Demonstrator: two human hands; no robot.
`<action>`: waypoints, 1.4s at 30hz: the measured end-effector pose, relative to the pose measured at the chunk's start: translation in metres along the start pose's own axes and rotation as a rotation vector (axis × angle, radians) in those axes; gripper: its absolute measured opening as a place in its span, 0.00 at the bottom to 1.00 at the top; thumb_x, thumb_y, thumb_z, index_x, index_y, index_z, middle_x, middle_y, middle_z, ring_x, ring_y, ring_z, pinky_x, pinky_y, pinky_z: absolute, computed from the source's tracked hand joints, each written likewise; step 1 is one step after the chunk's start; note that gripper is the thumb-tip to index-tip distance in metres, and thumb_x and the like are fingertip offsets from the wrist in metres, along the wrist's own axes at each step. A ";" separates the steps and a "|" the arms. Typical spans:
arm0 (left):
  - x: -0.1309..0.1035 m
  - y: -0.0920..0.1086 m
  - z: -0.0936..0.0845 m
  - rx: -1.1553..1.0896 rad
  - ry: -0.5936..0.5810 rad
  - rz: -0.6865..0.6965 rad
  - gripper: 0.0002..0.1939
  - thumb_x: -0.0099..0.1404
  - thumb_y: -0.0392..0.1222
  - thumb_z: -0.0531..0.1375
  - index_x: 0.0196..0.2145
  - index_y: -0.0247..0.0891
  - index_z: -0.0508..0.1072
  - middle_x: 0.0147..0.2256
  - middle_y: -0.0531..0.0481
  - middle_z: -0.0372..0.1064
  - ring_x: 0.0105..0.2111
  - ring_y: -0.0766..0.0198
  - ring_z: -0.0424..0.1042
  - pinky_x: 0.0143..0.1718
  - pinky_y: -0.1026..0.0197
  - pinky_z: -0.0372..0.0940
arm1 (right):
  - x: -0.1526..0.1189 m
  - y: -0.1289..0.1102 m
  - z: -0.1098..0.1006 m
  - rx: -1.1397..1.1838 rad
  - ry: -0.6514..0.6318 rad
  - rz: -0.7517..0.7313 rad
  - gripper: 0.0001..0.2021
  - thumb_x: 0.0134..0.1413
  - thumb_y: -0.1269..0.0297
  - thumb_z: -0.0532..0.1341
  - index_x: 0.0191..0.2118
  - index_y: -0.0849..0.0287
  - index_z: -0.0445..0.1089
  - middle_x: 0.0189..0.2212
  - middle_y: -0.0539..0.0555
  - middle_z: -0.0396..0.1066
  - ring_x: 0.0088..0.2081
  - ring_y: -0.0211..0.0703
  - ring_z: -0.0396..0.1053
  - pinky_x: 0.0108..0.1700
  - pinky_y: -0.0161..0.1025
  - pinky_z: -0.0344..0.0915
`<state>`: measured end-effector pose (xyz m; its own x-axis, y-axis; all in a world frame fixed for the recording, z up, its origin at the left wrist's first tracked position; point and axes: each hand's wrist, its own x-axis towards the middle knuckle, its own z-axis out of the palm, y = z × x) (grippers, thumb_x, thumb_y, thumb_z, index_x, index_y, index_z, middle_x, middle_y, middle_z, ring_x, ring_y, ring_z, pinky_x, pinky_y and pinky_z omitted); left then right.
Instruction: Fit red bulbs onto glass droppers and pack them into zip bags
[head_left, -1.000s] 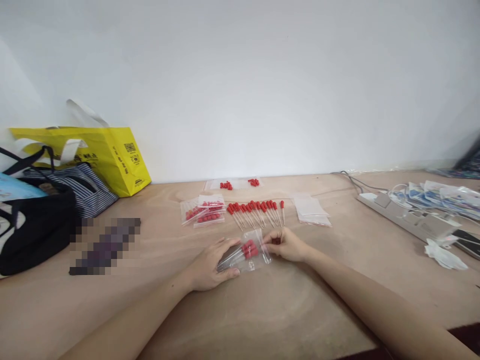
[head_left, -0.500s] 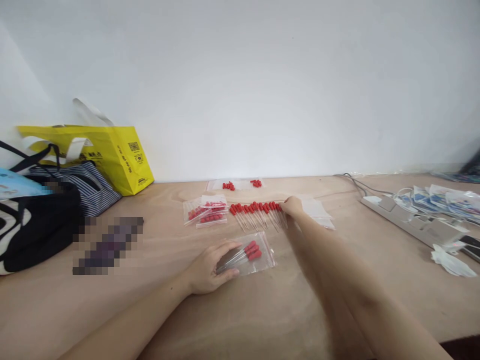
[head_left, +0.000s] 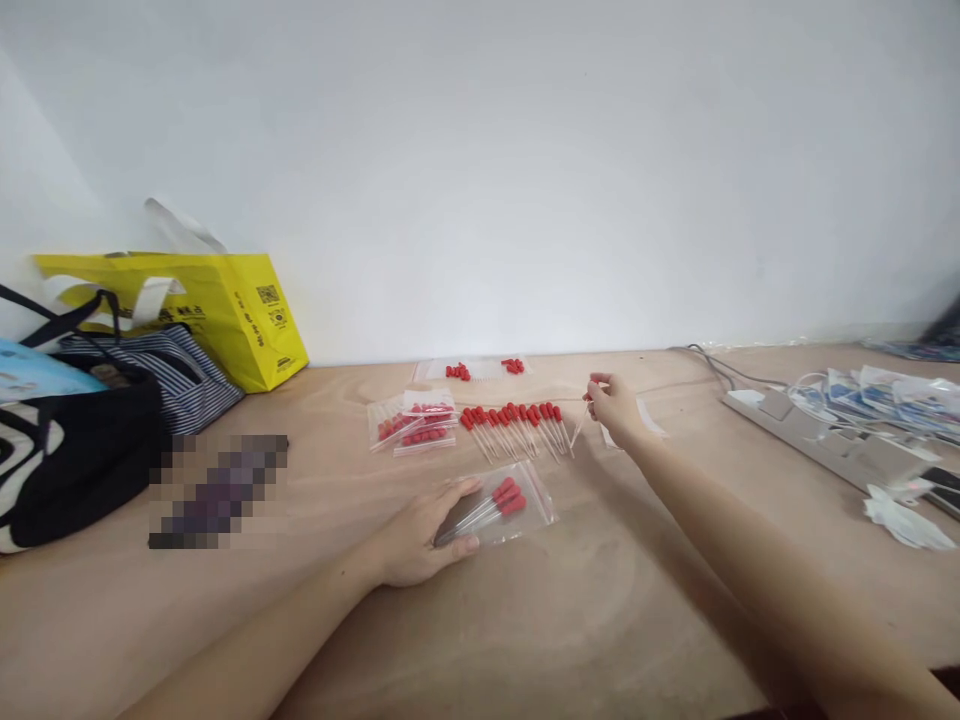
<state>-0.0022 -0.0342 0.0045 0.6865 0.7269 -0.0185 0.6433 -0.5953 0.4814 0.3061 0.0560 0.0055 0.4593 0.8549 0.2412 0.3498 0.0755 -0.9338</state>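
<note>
My left hand (head_left: pixel 429 530) rests on the table with thumb and fingers gripping the closed end of a clear zip bag (head_left: pixel 534 515). Inside that bag lie several droppers (head_left: pixel 507 492) with red rubber bulbs and clear tubes. Farther right, my right hand (head_left: pixel 613 402) pinches a single dropper (head_left: pixel 595 384) by its red bulb, the tube slanting down toward the table. Just left of it spreads a row of loose droppers (head_left: pixel 517 416), bulbs pointing away from me. Partly behind my right hand and wrist lie empty zip bags (head_left: pixel 651 420).
Filled zip bags (head_left: pixel 412 424) are stacked left of the row. Against the wall, another bag (head_left: pixel 484 370) holds two groups of red bulbs. A yellow bag (head_left: pixel 247 310) and dark bags (head_left: pixel 112 440) stand left. On the right are a power strip (head_left: pixel 817 440) and white gloves (head_left: pixel 907 518).
My right hand has lifted a dropper off the right end of the row and moved it right and slightly away. My left hand stays on the bag.
</note>
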 end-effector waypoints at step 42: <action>0.002 -0.013 -0.003 0.006 -0.027 0.175 0.32 0.60 0.49 0.52 0.59 0.46 0.41 0.59 0.50 0.43 0.57 0.54 0.46 0.56 0.49 0.47 | -0.100 -0.001 0.014 -0.028 -0.932 -0.348 0.09 0.47 0.61 0.59 0.32 0.59 0.72 0.25 0.50 0.70 0.25 0.33 0.63 0.27 0.31 0.59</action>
<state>-0.0102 -0.0242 0.0012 0.7971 0.6025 0.0414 0.5151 -0.7141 0.4742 0.2488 -0.0222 -0.0218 -0.4930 0.8500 0.1857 0.3677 0.3970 -0.8409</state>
